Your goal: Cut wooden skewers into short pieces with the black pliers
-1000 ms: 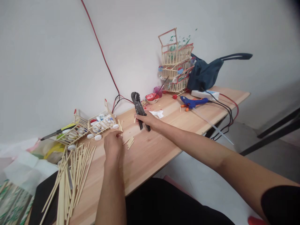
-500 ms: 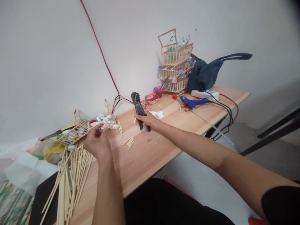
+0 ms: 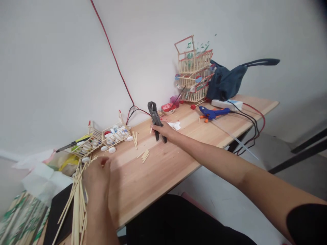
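Note:
My right hand is closed around a pair of dark hand pliers, held upright over the table with the head pointing up. A short pale stick piece shows by its fingertips. My left hand hovers at the edge of a pile of long thin wooden sticks, its fingers curled in; what they hold, if anything, is hidden. Between the hands lie several short cut sticks, with a few more pieces farther back.
Two small stick-built carts with white caps stand at the back left. At the back right are stacked stick baskets, a dark blue bag, a blue glue gun, a power strip and a red paint dish.
My left hand has moved down and left, away from the carts to the stick pile. My right hand keeps hold of the pliers in about the same place. The view has shifted slightly.

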Demonstrator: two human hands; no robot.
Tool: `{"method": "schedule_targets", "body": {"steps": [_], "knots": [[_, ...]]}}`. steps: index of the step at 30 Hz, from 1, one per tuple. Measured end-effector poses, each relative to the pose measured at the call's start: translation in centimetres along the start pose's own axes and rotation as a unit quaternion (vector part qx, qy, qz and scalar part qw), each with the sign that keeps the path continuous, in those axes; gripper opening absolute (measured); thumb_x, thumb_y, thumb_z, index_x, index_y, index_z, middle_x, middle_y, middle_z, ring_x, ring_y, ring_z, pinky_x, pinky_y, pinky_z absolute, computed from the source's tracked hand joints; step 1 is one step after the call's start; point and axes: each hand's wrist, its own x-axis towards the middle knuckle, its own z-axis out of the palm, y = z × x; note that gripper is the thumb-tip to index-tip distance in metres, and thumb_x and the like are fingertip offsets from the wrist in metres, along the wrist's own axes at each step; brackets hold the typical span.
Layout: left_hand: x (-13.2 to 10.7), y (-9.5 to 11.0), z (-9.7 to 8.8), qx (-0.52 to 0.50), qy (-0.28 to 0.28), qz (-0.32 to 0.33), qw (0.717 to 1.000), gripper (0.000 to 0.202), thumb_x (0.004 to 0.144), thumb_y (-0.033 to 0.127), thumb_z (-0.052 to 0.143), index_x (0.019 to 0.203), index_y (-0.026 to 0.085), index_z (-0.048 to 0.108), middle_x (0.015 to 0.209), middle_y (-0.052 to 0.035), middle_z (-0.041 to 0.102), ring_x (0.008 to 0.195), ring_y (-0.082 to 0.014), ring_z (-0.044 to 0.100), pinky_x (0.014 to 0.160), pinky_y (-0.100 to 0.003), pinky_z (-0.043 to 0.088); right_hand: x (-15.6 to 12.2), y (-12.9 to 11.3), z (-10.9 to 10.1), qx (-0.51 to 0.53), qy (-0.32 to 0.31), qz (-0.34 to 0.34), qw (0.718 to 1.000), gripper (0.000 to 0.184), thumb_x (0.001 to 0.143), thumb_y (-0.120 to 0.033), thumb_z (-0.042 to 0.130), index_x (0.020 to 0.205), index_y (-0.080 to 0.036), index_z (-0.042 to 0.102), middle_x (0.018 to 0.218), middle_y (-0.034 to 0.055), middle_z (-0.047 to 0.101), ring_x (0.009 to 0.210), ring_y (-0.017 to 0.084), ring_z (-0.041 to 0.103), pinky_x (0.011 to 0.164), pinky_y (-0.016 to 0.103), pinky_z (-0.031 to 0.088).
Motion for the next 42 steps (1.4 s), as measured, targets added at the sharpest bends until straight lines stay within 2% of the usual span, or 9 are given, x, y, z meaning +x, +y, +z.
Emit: {"method": "schedule_targets", "body": {"steps": [5,16,22,24,26,28,31,36,42], "knots": [[-0.7,-4.1,0.0,0.077,-0.058,-0.024,0.995,0.030,0.080,0.029,0.047,0.088,0.018,0.073,0.083,-0.0136,0.073,0.075,-0.0304,0.064,0.060,-0.034,0.042,-0.3,-0.5,0.2,0.003,0.007,0.005,1.000,0.016,0.076,-0.022,0.062,0.062,-0.015,0.058,0.059,0.0013,0.060,0.054,0.011,0.055,0.050,0.022,0.044],[2.7,-3.1,2.0,0.120,-0.156,-0.046,0.979,0.024,0.080,0.027,0.045,0.078,0.015,0.066,0.087,-0.0199,0.070,0.084,-0.0337,0.064,0.060,-0.034,0.038,-0.2,-0.5,0.1,0.000,0.008,0.012,1.000,0.016,0.079,-0.022,0.060,0.064,-0.014,0.059,0.059,0.0002,0.060,0.055,0.010,0.056,0.052,0.020,0.045],[2.5,-3.2,1.9,-0.091,-0.029,-0.076,0.993,0.017,0.075,0.029,0.056,0.078,0.015,0.065,0.077,-0.0121,0.068,0.075,-0.0278,0.062,0.063,-0.033,0.041,-0.1,-0.3,0.1,-0.050,-0.026,-0.006,0.998,0.019,0.078,-0.027,0.060,0.063,-0.014,0.060,0.060,0.0013,0.061,0.055,0.011,0.056,0.053,0.021,0.045],[2.4,-1.8,2.0,-0.315,-0.048,-0.113,0.941,0.018,0.067,0.028,0.066,0.081,0.016,0.066,0.074,-0.0063,0.068,0.067,-0.0196,0.060,0.060,-0.028,0.042,-0.3,-0.2,0.2,-0.059,-0.048,-0.015,0.997,0.020,0.078,-0.028,0.060,0.063,-0.014,0.060,0.060,0.0011,0.061,0.056,0.011,0.056,0.054,0.021,0.045],[2.2,0.5,2.2,-0.532,-0.141,-0.143,0.822,0.029,0.058,0.024,0.075,0.084,0.015,0.068,0.072,-0.0032,0.068,0.062,-0.0132,0.057,0.057,-0.023,0.043,-0.6,-0.3,0.4,-0.067,-0.076,-0.021,0.995,0.021,0.078,-0.030,0.060,0.064,-0.014,0.060,0.060,0.0009,0.061,0.056,0.011,0.056,0.054,0.021,0.045],[1.9,3.3,2.3,-0.638,-0.216,-0.161,0.721,0.031,0.053,0.018,0.081,0.081,0.013,0.068,0.070,-0.0025,0.067,0.060,-0.0092,0.056,0.055,-0.018,0.044,-1.0,-0.5,0.6,-0.075,-0.105,-0.025,0.991,0.022,0.077,-0.032,0.062,0.064,-0.014,0.060,0.060,0.0007,0.061,0.056,0.010,0.056,0.055,0.021,0.045],[1.6,7.1,2.5,-0.687,-0.291,-0.183,0.640,0.017,0.061,0.013,0.078,0.072,0.010,0.067,0.068,-0.0037,0.067,0.059,-0.0085,0.059,0.051,-0.016,0.046,-1.5,-1.0,0.7,-0.079,-0.148,-0.041,0.985,0.024,0.078,-0.035,0.062,0.067,-0.013,0.060,0.061,0.0006,0.061,0.057,0.010,0.056,0.056,0.021,0.045],[1.7,10.3,3.0,-0.687,-0.332,-0.229,0.604,0.009,0.078,0.005,0.061,0.072,0.011,0.065,0.075,-0.0058,0.071,0.064,-0.0137,0.067,0.052,-0.022,0.054,-1.5,-1.4,0.5,-0.081,-0.162,-0.053,0.982,0.027,0.079,-0.039,0.062,0.069,-0.014,0.060,0.062,0.0002,0.061,0.057,0.010,0.056,0.053,0.020,0.044],[1.7,11.1,4.0,-0.673,-0.351,-0.199,0.620,0.010,0.082,0.007,0.058,0.074,0.010,0.063,0.080,-0.0113,0.074,0.069,-0.0159,0.070,0.054,-0.022,0.056,-1.5,-1.7,0.3,-0.121,-0.137,-0.029,0.983,0.027,0.079,-0.039,0.061,0.070,-0.014,0.058,0.062,-0.0004,0.060,0.052,0.010,0.054,0.049,0.020,0.042]]}}
